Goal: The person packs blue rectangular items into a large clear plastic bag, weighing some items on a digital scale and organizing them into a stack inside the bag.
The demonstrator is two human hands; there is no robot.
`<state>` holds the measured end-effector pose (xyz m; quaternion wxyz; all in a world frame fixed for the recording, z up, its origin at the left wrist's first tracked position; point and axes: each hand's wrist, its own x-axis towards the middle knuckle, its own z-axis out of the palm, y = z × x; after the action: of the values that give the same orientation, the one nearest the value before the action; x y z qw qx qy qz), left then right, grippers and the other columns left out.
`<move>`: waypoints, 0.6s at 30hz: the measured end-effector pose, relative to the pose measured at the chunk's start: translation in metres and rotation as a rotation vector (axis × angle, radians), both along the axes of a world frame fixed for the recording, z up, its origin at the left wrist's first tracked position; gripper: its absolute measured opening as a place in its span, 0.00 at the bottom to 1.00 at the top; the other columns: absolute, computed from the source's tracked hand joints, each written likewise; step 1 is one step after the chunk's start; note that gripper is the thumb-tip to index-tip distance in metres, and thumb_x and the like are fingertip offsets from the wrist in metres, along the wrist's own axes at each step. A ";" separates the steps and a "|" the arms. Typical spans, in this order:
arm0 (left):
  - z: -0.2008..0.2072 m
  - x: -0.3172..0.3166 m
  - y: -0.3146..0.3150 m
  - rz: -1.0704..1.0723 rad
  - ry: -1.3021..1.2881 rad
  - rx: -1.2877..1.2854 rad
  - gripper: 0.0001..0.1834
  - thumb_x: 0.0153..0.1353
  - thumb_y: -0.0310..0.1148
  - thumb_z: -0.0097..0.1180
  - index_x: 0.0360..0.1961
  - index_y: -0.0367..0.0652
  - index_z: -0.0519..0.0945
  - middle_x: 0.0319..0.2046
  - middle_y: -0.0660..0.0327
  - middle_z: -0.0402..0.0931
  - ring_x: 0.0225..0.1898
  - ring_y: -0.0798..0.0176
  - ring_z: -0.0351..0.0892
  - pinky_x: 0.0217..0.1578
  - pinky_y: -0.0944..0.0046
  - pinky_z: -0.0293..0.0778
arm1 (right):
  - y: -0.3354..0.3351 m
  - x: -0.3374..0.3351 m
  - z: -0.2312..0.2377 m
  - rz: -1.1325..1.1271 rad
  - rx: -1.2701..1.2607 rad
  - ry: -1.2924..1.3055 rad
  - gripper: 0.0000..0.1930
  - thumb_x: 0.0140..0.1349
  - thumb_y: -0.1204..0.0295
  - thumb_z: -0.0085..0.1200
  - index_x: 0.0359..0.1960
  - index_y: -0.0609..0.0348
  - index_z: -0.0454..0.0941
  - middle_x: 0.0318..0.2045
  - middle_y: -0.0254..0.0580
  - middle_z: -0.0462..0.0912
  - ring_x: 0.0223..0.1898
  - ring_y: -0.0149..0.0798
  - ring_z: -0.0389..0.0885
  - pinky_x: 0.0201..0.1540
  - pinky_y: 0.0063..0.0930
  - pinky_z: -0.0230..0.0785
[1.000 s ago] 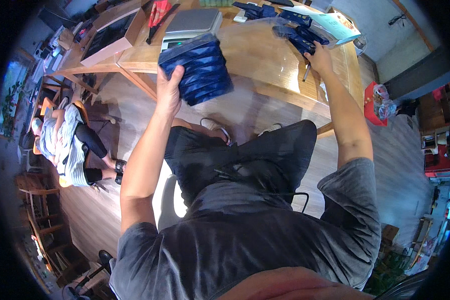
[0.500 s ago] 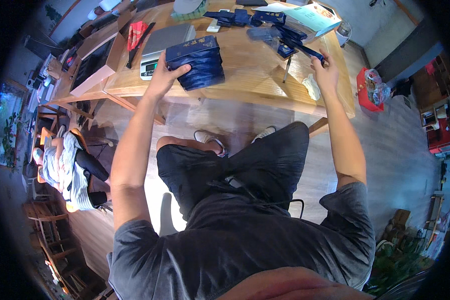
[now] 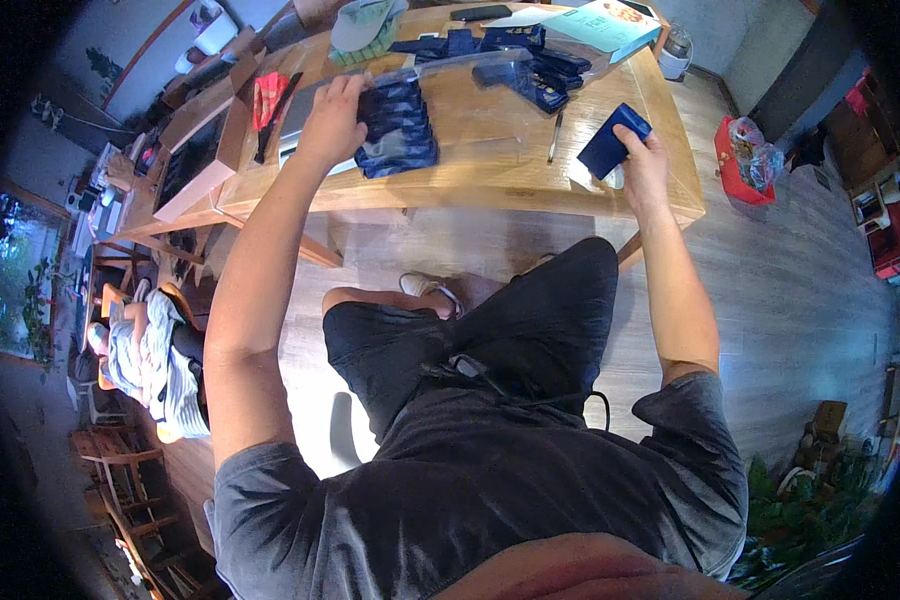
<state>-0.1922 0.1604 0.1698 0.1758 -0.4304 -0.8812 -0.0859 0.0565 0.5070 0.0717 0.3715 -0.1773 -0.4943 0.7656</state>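
My left hand (image 3: 336,120) is at the left side of a row of dark blue packets (image 3: 398,130), its fingers curled on the far edge of what looks like a clear plastic case (image 3: 475,68). The case stretches right from the hand, its outline faint and blurred. The packets stand close together, overlapping. A single flat dark blue packet (image 3: 602,145) is in my right hand (image 3: 642,165), pinched with the thumb on top, above the table's right part. Behind the row more dark blue packets (image 3: 545,75) lie in a loose pile.
The wooden table (image 3: 480,180) carries a pen (image 3: 556,135), a grey-green cap (image 3: 368,25), a light teal box (image 3: 600,30) and a red wrapper (image 3: 268,98). A long open carton (image 3: 210,140) is at its left. On the floor at right stands a red bin (image 3: 740,165).
My left hand has shifted from gripping the packet stack to its far left corner. My right hand has drawn back from the pile with a blue packet. The clear plastic now shows beside the row.
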 end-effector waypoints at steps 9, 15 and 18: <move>0.024 0.014 0.023 -0.141 -0.266 -0.203 0.47 0.42 0.25 0.70 0.65 0.46 0.61 0.61 0.49 0.68 0.65 0.46 0.65 0.65 0.40 0.56 | -0.014 0.000 -0.003 0.173 -0.024 -0.047 0.18 0.64 0.74 0.56 0.55 0.59 0.73 0.39 0.42 0.84 0.36 0.35 0.83 0.40 0.30 0.77; 0.024 -0.001 0.030 -0.208 0.047 -0.391 0.46 0.44 0.20 0.65 0.67 0.52 0.61 0.66 0.56 0.63 0.69 0.49 0.60 0.67 0.36 0.54 | -0.036 0.015 0.010 0.387 -0.150 -0.006 0.30 0.61 0.78 0.53 0.67 0.52 0.64 0.50 0.47 0.80 0.43 0.38 0.82 0.44 0.32 0.77; 0.023 -0.002 0.034 -0.174 0.110 -0.410 0.44 0.47 0.22 0.63 0.67 0.51 0.61 0.67 0.58 0.62 0.69 0.52 0.59 0.67 0.39 0.55 | -0.040 0.016 0.006 0.422 0.032 -0.108 0.34 0.57 0.81 0.53 0.68 0.52 0.62 0.50 0.45 0.78 0.41 0.35 0.80 0.44 0.28 0.75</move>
<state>-0.1941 0.1940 0.1923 0.1242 -0.5356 -0.8288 0.1036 0.0729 0.4668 0.0777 0.1786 -0.1045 -0.5515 0.8081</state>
